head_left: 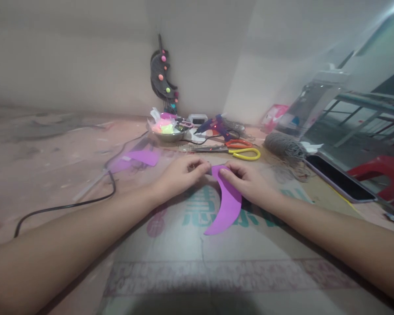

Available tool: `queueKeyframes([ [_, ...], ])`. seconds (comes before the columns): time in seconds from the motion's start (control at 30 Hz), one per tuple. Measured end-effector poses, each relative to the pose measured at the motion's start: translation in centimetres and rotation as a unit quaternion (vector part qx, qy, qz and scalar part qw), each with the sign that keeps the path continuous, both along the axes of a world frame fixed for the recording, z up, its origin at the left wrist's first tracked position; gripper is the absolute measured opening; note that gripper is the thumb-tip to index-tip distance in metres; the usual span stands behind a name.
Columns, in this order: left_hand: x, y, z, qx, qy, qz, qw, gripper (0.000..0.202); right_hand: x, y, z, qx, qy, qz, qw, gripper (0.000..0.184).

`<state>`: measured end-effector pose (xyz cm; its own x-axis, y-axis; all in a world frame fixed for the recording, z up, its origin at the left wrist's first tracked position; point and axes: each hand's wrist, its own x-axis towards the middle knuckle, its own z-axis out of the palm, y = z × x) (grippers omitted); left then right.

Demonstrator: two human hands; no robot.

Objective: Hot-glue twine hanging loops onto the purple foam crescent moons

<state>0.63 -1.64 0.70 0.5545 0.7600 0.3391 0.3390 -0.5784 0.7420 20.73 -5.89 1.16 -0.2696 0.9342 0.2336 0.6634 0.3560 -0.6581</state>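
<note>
A flat purple crescent [230, 205] hangs between my two hands, its lower tip curving down to the left above the printed cardboard. My right hand [244, 177] pinches its upper part, thumb lying on the front face. At the crescent's upper left end, my left hand [192, 173] is closed, thumb against fingers. A small greyish patch shows by those fingertips; whether it is yarn I cannot tell. The fingers hide the upper tip. Beyond my hands lie scissors with yellow and orange handles [246, 153] and a ball of grey yarn [284, 146].
Behind the scissors rests a blue glue gun [216, 126] with a cord. A bowl [169, 137] of colourful bits stands left of it. Purple scraps [144, 156] and a black cable [68, 204] lie left, a phone [341, 177] right. A decorated grey crescent [159, 78] leans against the wall.
</note>
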Motion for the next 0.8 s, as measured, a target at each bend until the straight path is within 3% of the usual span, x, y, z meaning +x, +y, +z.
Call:
queueKeyframes([
  [0.27, 0.34, 0.05, -0.18, 0.011, 0.012, 0.007, 1.000, 0.021, -0.02, 0.00, -0.17, 0.012, -0.021, 0.011, 1.000, 0.028],
  [0.47, -0.03, 0.37, -0.41, 0.009, -0.003, -0.021, 1.000, 0.031, 0.01, 0.09, -0.10, 0.006, 0.003, 0.011, 1.000, 0.030],
  [0.6, -0.12, 0.40, -0.41, -0.002, -0.027, 0.003, 1.000, 0.042, -0.04, 0.09, -0.08, 0.001, 0.015, 0.003, 1.000, 0.031],
  [0.8, 0.10, 0.03, 0.00, -0.017, 0.009, 0.006, 1.000, 0.031, -0.04, 0.01, 0.12, -0.007, 0.024, 0.000, 1.000, 0.030],
])
